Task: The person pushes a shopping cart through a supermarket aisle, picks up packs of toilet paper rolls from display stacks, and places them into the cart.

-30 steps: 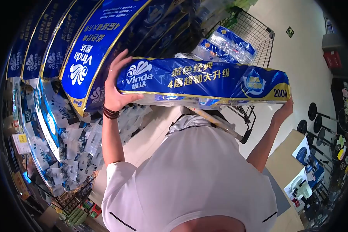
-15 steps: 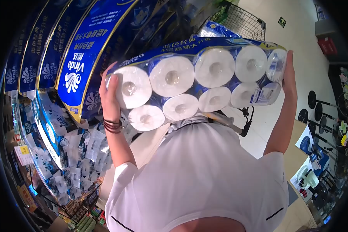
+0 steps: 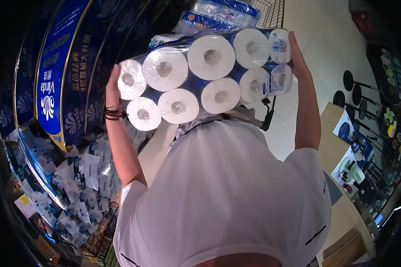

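A clear-wrapped pack of toilet paper rolls is held up in front of my chest, its roll ends facing me in two rows. My left hand grips its left end, the thumb on the near edge and the other fingers hidden behind. At the opposite end my right hand presses against the pack's side, fingers mostly out of sight. The pack slants slightly, with its right end higher. Beyond it, blue plastic-wrapped packs lie by a wire shopping cart.
To my left stand tall stacks of blue Vinda packs. Smaller tissue packs hang or lie below them. On the right, a display rack holds pans, beside a beige panel with pictures. Pale floor runs between.
Both hands and the pack have shifted left and up in view. The pack has tipped, so its printed blue face shows far less. The cart also sits higher in view.
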Demonstrator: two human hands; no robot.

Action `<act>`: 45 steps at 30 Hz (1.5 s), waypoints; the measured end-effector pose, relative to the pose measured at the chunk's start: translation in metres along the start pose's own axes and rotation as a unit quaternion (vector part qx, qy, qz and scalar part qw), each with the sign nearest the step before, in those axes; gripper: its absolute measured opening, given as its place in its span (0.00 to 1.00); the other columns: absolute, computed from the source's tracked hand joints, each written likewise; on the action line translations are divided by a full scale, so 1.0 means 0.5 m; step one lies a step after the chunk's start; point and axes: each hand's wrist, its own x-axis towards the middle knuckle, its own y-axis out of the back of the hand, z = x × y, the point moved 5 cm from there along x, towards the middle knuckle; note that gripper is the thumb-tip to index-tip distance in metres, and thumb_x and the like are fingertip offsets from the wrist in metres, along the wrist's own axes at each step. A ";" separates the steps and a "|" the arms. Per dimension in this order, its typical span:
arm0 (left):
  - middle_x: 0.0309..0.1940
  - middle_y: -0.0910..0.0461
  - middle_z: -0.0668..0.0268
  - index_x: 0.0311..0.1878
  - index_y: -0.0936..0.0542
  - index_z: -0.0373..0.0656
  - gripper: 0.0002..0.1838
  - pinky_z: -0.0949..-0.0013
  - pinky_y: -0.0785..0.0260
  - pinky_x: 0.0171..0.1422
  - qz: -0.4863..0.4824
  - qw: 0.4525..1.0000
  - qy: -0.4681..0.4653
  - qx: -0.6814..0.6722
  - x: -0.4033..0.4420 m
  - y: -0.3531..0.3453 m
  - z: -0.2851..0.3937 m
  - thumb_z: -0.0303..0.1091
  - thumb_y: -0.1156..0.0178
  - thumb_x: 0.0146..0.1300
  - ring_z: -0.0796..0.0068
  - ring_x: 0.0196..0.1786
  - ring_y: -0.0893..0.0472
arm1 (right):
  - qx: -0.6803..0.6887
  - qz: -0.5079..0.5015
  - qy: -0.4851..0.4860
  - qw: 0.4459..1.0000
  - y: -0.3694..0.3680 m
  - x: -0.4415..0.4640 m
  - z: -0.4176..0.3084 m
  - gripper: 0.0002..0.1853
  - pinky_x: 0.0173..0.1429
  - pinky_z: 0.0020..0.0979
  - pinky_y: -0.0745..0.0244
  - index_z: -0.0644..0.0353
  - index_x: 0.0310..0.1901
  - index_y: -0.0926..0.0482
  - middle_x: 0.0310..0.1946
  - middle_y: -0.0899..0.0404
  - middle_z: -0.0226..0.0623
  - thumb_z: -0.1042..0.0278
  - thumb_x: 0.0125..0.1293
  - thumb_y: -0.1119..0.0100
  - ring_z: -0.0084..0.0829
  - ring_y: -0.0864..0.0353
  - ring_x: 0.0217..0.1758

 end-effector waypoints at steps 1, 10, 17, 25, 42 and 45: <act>0.57 0.20 0.60 0.67 0.27 0.35 0.30 0.65 0.28 0.65 -0.010 1.000 0.000 -0.015 -0.005 0.001 -0.002 0.52 0.45 0.75 0.70 0.58 0.19 | 0.002 0.006 0.014 1.000 0.000 -0.002 0.007 0.41 0.68 0.38 0.27 0.61 0.66 0.27 0.59 0.20 0.43 0.28 0.72 0.56 0.36 0.21 0.63; 0.70 0.31 0.56 0.77 0.42 0.35 0.46 0.60 0.34 0.72 -0.133 0.987 -0.037 -0.085 -0.078 0.218 -0.234 0.62 0.45 0.71 0.61 0.70 0.29 | 0.108 0.002 0.014 0.994 0.024 0.007 0.048 0.39 0.68 0.37 0.28 0.61 0.69 0.29 0.63 0.23 0.45 0.34 0.70 0.45 0.37 0.23 0.65; 0.60 0.26 0.56 0.72 0.37 0.29 0.53 0.66 0.35 0.66 -0.082 0.949 -0.261 0.153 -0.242 -0.004 0.022 0.52 0.24 0.50 0.66 0.60 0.25 | 0.220 0.034 0.024 0.975 0.080 0.012 0.106 0.35 0.66 0.41 0.25 0.59 0.65 0.26 0.58 0.20 0.42 0.35 0.70 0.46 0.38 0.21 0.62; 0.65 0.29 0.52 0.74 0.38 0.31 0.59 0.59 0.35 0.69 -0.111 0.810 -0.489 0.306 -0.284 -0.139 0.588 0.68 0.33 0.51 0.59 0.65 0.26 | 0.345 0.021 0.214 0.914 -0.083 -0.160 -0.006 0.38 0.70 0.44 0.29 0.55 0.73 0.36 0.69 0.29 0.37 0.32 0.74 0.57 0.39 0.28 0.69; 0.54 0.19 0.63 0.58 0.23 0.39 0.24 0.63 0.29 0.63 -0.081 0.884 -0.425 -0.175 -0.128 -0.017 0.425 0.47 0.41 0.67 0.66 0.57 0.20 | 0.310 -0.310 0.095 0.894 -0.449 -0.238 0.129 0.42 0.74 0.45 0.33 0.57 0.70 0.34 0.66 0.26 0.34 0.43 0.61 0.29 0.36 0.27 0.70; 0.57 0.20 0.62 0.63 0.26 0.37 0.31 0.61 0.30 0.67 -0.150 0.873 -0.439 -0.150 -0.147 0.011 0.464 0.52 0.41 0.65 0.62 0.61 0.22 | 0.300 -0.323 0.077 0.894 -0.459 -0.230 0.126 0.46 0.73 0.46 0.31 0.58 0.71 0.37 0.64 0.26 0.34 0.50 0.55 0.22 0.37 0.27 0.69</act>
